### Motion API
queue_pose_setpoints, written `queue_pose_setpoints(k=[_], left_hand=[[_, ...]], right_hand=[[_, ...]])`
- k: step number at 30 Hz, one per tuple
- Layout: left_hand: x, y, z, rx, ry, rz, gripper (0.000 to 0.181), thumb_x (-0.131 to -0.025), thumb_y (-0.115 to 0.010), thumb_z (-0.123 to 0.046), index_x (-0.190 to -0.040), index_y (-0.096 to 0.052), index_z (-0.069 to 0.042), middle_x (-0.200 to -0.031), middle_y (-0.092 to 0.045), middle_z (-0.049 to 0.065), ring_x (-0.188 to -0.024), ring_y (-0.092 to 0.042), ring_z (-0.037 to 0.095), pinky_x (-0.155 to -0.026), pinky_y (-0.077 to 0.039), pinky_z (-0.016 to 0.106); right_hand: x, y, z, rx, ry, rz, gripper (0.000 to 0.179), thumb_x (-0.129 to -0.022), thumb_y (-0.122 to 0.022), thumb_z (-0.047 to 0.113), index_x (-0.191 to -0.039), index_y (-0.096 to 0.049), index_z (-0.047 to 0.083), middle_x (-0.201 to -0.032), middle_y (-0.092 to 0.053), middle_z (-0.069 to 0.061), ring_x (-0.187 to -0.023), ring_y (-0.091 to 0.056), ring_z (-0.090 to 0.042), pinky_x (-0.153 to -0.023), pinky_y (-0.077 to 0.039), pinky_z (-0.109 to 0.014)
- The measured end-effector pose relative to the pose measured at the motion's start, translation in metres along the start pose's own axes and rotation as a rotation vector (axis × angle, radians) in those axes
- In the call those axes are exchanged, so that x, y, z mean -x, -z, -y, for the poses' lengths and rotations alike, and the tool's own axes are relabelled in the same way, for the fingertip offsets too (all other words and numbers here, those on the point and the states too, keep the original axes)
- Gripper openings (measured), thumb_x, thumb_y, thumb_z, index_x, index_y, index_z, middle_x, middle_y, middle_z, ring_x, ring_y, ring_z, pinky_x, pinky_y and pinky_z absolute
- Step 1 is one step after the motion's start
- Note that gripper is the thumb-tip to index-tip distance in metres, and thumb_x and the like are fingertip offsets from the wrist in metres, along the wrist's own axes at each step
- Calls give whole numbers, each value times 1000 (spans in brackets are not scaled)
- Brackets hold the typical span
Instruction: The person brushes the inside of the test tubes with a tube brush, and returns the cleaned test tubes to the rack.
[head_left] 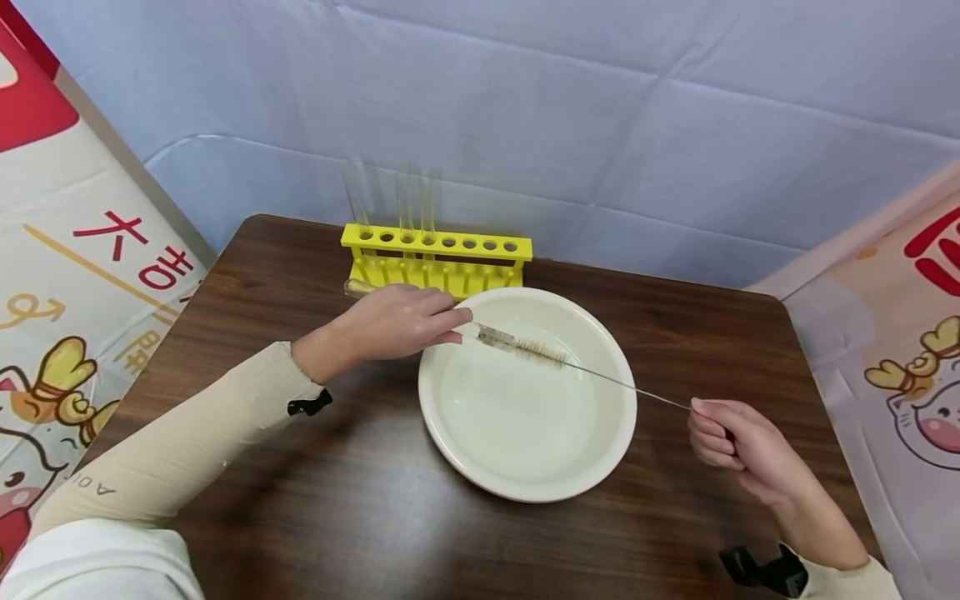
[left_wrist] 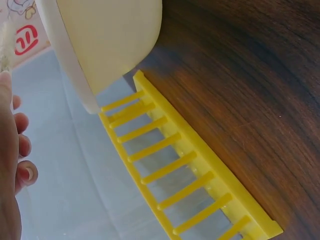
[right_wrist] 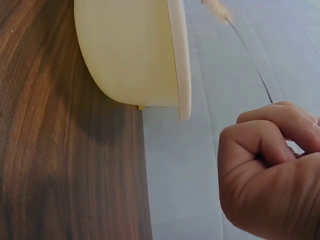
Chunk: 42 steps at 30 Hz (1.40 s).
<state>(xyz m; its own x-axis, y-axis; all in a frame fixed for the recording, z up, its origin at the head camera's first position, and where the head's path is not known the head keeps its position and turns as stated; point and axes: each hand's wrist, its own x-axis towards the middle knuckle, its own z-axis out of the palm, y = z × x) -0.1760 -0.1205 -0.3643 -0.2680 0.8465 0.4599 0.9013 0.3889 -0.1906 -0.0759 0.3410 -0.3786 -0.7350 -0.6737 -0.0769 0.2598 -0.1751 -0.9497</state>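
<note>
Over the white basin (head_left: pixel 525 492), my left hand (head_left: pixel 401 321) grips a glass test tube (head_left: pixel 360 288) lying almost level, its rounded end poking out to the left. A test tube brush (head_left: pixel 542 352) points into the tube's mouth; its front bristles look squeezed inside the glass, while the rest stand outside. Right of the basin, my right hand (head_left: pixel 738 442) pinches the brush's thin wire handle with curled fingers. That wire (right_wrist: pixel 255 62) also shows in the right wrist view. In the left wrist view the left hand (left_wrist: pixel 10 150) is only partly visible, at the left edge.
Behind the basin stands a yellow test tube rack (head_left: pixel 437 242), with upright glass tubes (head_left: pixel 406 204) in some of its holes. A brown wooden table (head_left: pixel 360 500) carries everything. Pale blue cloth (head_left: pixel 562 125) hangs behind, with printed banners (head_left: pixel 90 250) at both sides.
</note>
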Motion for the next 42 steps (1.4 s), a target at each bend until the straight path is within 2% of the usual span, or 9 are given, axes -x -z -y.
queue_pose_setpoints(k=[7, 18, 21, 24, 28, 29, 38, 40, 42], left_hand=[[4, -1, 1, -3, 7, -2, 33, -94, -76, -30, -116, -68, -7, -93, -66, 6, -76, -66, 20, -60, -55, 31], [9, 0, 0, -17, 17, 0, 33, -94, -75, -29, -119, -67, -8, -93, -66, 7, -76, -65, 20, -60, -54, 31], [10, -1, 0, -22, 20, -3, 33, -94, -76, -28, -119, -67, -8, -94, -66, 7, -76, -66, 20, -60, -55, 31], [10, -1, 1, -21, 25, -7, 34, -94, -76, -29, -119, -68, -8, -96, -68, 7, -79, -68, 19, -62, -56, 31], [11, -2, 2, -16, 36, -21, 35, -92, -78, -28, -119, -70, -7, -99, -70, 7, -82, -70, 20, -64, -58, 33], [11, -2, 3, -15, 38, -23, 35, -92, -78, -28, -118, -70, -6, -99, -71, 7, -83, -70, 20, -64, -58, 33], [14, -4, 5, 2, 43, -39, 33, -93, -77, -27, -117, -70, -6, -96, -70, 8, -79, -69, 21, -60, -57, 33], [14, -3, 5, 4, 41, -40, 33, -93, -77, -27, -118, -70, -6, -96, -69, 7, -78, -68, 21, -59, -56, 33], [13, -3, 4, 9, 40, -37, 32, -93, -77, -27, -117, -70, -7, -95, -69, 7, -76, -68, 20, -58, -56, 33]], right_hand=[[2, 2, -2, -166, -20, 50, 43, -110, -5, 2, -72, -26, 6, -62, -16, -5, -43, -7, -19, -43, -6, -31], [4, 6, -4, -291, -48, 129, 43, -109, -2, 5, -71, -22, 6, -59, -14, -4, -42, -7, -16, -41, -5, -29], [5, 7, -5, -272, -51, 122, 43, -109, -1, 5, -71, -22, 6, -58, -14, -4, -42, -8, -16, -41, -6, -30], [7, 6, -7, -53, 7, 39, 43, -111, -5, 4, -74, -27, 4, -59, -18, -7, -42, -11, -21, -42, -10, -34], [9, -1, -9, 414, 131, -169, 36, -111, -21, -2, -81, -41, 2, -63, -30, -9, -46, -23, -25, -41, -20, -36], [9, -2, -10, 496, 161, -218, 33, -110, -25, -4, -83, -44, 1, -64, -33, -9, -46, -26, -24, -41, -22, -35], [7, -9, -14, 969, 342, -508, 31, -105, -40, -10, -85, -59, 4, -64, -47, 0, -48, -42, -10, -41, -34, -25], [7, -7, -15, 1103, 411, -541, 29, -106, -46, -4, -85, -63, 5, -66, -51, 3, -53, -45, -4, -47, -37, -21], [6, -5, -14, 1259, 522, -559, 30, -108, -49, 10, -86, -68, 5, -69, -55, 3, -57, -45, 1, -52, -38, -18]])
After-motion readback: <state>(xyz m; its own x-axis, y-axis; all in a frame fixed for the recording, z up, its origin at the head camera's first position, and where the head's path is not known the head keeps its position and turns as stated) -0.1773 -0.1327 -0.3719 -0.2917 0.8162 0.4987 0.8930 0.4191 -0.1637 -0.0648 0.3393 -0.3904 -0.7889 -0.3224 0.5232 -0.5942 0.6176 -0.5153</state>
